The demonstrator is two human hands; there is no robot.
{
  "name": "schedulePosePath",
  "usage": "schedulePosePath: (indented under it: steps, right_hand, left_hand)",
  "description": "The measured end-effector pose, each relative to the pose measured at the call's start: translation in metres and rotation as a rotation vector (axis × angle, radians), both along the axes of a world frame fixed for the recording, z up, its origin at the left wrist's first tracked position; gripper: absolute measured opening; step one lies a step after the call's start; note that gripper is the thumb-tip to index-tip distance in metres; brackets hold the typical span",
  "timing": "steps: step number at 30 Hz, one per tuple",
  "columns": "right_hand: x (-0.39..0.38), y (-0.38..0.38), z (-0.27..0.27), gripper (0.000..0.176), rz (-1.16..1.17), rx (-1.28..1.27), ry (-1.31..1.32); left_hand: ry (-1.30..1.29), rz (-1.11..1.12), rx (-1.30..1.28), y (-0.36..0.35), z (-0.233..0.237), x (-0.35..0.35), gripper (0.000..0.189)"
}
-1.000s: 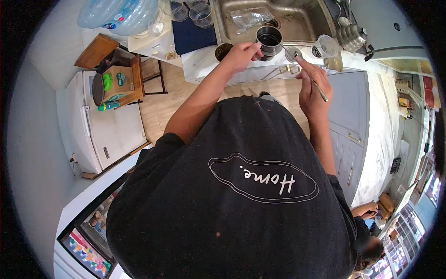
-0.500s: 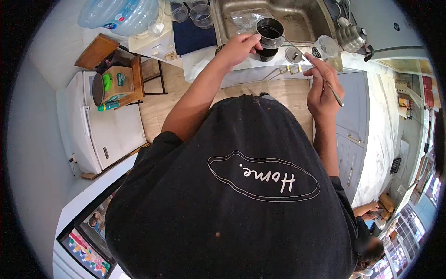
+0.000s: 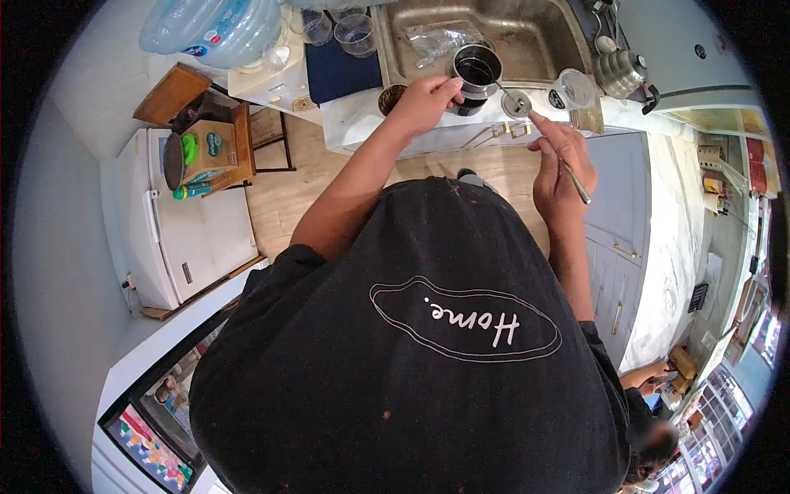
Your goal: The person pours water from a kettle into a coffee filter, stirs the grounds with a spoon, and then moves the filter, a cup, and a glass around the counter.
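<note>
My left hand (image 3: 428, 105) is closed on a metal phin coffee filter (image 3: 476, 69), thumb and fingers at its near left side. Dark contents show inside the filter, and a dark cup (image 3: 469, 107) shows just below it at the counter edge. In my right hand (image 3: 563, 160) is a long, thin metal spoon (image 3: 508, 95), held like a pen. Its far end goes down inside the filter's rim and is hidden there. A round metal lid (image 3: 517, 104) with a small knob lies on the counter between my hands.
Behind the filter is a steel sink (image 3: 535, 41) with clear plastic (image 3: 440, 39) in it. A clear plastic cup (image 3: 578, 89) and a metal kettle (image 3: 619, 74) stand at right. Plastic cups (image 3: 355, 36) sit on a dark cloth (image 3: 344, 74) at left. A person (image 3: 650, 445) is at lower right.
My right hand has moved slightly left and toward my body, with the spoon still in the filter. My left hand keeps hold of the filter, both a little lower in view.
</note>
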State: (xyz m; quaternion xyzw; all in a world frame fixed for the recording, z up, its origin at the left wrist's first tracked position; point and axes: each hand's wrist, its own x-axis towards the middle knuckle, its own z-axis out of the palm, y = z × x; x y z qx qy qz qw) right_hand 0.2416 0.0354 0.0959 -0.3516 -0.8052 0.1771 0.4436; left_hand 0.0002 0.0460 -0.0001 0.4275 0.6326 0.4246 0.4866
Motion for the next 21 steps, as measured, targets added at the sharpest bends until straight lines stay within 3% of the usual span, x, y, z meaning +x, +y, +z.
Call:
schedulePosePath:
  steps: [21]
  right_hand:
    - [0.010, 0.016, -0.011, 0.032, 0.090, 0.075, -0.017]
  left_hand:
    - [0.135, 0.061, 0.151, -0.002, -0.013, 0.024, 0.043]
